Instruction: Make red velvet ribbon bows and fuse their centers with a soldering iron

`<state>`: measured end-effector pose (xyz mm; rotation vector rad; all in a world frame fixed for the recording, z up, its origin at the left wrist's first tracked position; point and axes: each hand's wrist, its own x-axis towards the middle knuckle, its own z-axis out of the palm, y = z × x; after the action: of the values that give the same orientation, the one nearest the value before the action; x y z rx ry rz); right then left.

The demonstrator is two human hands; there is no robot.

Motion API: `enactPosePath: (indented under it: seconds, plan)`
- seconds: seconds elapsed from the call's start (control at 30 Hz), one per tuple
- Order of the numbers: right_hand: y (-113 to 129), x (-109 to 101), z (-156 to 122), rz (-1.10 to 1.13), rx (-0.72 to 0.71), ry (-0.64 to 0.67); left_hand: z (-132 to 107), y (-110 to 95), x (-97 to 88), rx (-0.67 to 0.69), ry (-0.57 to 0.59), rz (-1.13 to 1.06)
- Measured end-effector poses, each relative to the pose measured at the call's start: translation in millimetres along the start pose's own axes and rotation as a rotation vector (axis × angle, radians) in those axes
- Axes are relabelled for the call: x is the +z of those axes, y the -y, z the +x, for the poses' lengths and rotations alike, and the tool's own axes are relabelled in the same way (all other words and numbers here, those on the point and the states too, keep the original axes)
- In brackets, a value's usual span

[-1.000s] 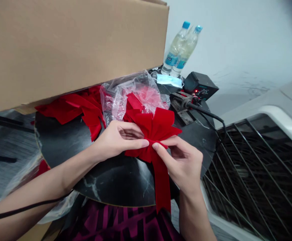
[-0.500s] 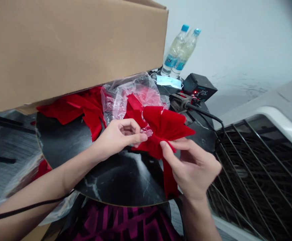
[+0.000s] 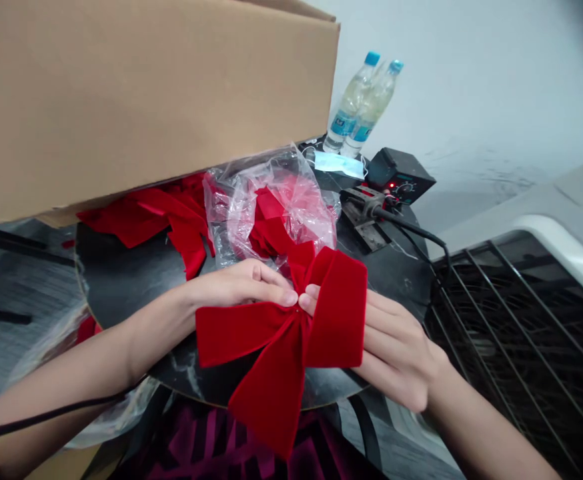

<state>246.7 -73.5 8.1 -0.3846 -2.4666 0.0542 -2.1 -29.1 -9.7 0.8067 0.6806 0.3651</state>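
Observation:
A red velvet bow (image 3: 281, 340) with two wide loops and a hanging tail is held over the near edge of a round black table (image 3: 121, 280). My left hand (image 3: 236, 288) pinches the bow's centre from the left, fingers closed on it. My right hand (image 3: 391, 350) lies under and behind the right loop, its thumb pressed at the centre knot. Just behind the bow sits a crumpled clear plastic bag (image 3: 271, 207) with more red velvet pieces inside.
A large cardboard box (image 3: 146, 93) overhangs the table's back left, with loose red ribbon pieces (image 3: 156, 213) below it. Two water bottles (image 3: 359, 103), a face mask (image 3: 339, 163) and a black heating tool with cable (image 3: 396, 180) stand at the back right. A white-framed wire grille (image 3: 521, 320) lies at right.
The bow has been turned and brought nearer, now showing two flat loops and a tail. My right hand slid under the right loop; my left hand stays pinched on the centre.

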Motion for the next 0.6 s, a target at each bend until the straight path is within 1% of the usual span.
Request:
enactPosePath:
  seconds: [0.03, 0.07, 0.13, 0.2, 0.3, 0.4, 0.47, 0.53, 0.6]
  plan:
    - [-2.5, -0.5, 1.9, -0.040, -0.125, 0.015, -0.5, -0.6, -0.9, 0.001, -0.004, 0.009]
    - [-4.8, -1.5, 3.8, -0.076, -0.201, 0.022, -0.8, -0.5, -1.8, 0.002, -0.007, 0.012]
    - [-8.1, -4.2, 7.5, -0.104, -0.216, 0.018, -1.1, 1.5, -3.0, 0.022, -0.016, 0.002]
    - [-9.8, -7.4, 11.5, -0.093, -0.217, 0.042, -0.4, 4.9, -3.3, 0.087, -0.036, 0.017]
    - [-9.9, -10.8, 18.4, -0.055, -0.134, 0.098, 2.8, 10.6, -1.6, 0.235, -0.060, 0.079]
    - [-4.0, -11.1, 24.5, 0.007, -0.017, 0.097, 7.2, 14.9, 0.7, 0.333, -0.115, 0.035]
    - [6.9, -9.8, 25.8, 0.081, 0.031, 0.106, 8.9, 16.2, 1.8, 0.379, -0.189, -0.028]
    - [23.7, -7.8, 23.7, 0.132, 0.067, 0.162, 9.3, 16.2, 2.9, 0.404, -0.243, -0.082]
    - [42.9, -5.9, 18.6, 0.090, 0.079, 0.215, 8.7, 15.6, 4.4, 0.399, -0.218, -0.132]
